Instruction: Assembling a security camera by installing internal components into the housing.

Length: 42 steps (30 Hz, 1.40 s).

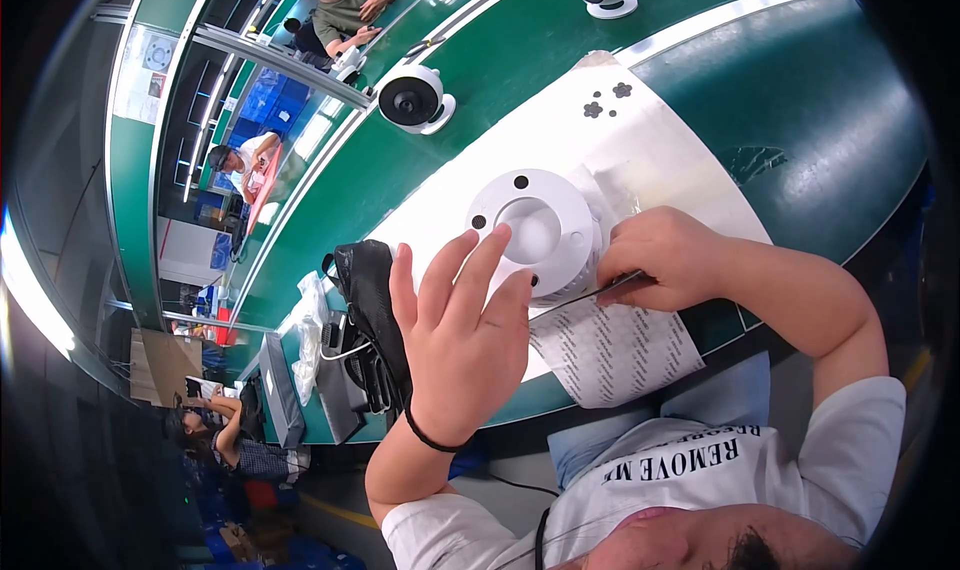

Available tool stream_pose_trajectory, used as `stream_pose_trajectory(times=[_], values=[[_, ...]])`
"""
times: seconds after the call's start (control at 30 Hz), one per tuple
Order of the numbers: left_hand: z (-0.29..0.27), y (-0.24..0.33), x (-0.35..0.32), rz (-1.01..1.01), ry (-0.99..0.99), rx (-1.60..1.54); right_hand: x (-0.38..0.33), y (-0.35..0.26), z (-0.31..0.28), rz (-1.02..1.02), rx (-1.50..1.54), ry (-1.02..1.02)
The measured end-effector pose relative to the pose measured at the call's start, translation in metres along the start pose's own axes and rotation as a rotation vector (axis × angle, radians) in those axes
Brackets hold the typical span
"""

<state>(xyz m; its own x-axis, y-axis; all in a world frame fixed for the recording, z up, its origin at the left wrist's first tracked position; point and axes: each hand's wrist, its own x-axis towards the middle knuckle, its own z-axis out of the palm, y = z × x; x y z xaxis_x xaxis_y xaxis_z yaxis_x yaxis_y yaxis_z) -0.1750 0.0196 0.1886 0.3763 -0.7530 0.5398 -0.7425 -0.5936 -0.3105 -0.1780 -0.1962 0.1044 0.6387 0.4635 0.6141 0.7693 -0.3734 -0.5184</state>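
A white round base (530, 238) with a shallow dished middle lies on a white sheet (530, 120). Three black round pads sit on its rim, and one round recess there is white. Spread over its near left side is my left hand (455, 335), open, fingertips at the rim and thumb close to the nearest pad. At the right edge, my right hand (660, 260) is closed in a pinch on a thin dark tool (585, 298), perhaps tweezers, pointing left. Beneath it, a printed backing paper (620, 355) hangs past the table edge.
Several black flower-shaped and round pieces (607, 100) lie farther up the sheet. White cameras (415, 100) stand on the green table (540, 60). A black bag (370, 290) and cables are left of my hand. Co-workers (345, 10) sit beyond.
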Motion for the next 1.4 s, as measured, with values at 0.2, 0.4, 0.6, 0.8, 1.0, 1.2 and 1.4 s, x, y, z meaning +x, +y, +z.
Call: stream_pose_trajectory(times=[0.2, 0.4, 0.6, 0.8, 1.0, 1.2, 1.4], values=[[-0.005, -0.001, 0.002, 0.053, -0.054, -0.023, 0.001, 0.001, -0.001, 0.028, -0.009, -0.025], [0.006, -0.014, -0.003, 0.173, 0.006, -0.036, 0.001, 0.000, -0.004, 0.059, -0.019, -0.054], [0.024, -0.024, -0.012, 0.259, 0.133, -0.113, -0.001, -0.001, -0.025, 0.338, 0.078, -0.135], [0.044, -0.032, -0.018, 0.213, 0.227, -0.238, -0.042, 0.035, -0.046, 0.601, 0.246, 0.180], [0.050, -0.033, -0.015, 0.244, 0.284, -0.325, -0.059, 0.085, -0.076, 0.805, 0.170, 0.444], [0.066, -0.034, -0.023, 0.217, 0.358, -0.290, -0.007, 0.126, -0.066, 0.861, -0.265, 0.326], [0.084, -0.038, -0.037, 0.223, 0.355, -0.255, 0.010, 0.209, -0.088, 0.686, -0.253, 0.406]])
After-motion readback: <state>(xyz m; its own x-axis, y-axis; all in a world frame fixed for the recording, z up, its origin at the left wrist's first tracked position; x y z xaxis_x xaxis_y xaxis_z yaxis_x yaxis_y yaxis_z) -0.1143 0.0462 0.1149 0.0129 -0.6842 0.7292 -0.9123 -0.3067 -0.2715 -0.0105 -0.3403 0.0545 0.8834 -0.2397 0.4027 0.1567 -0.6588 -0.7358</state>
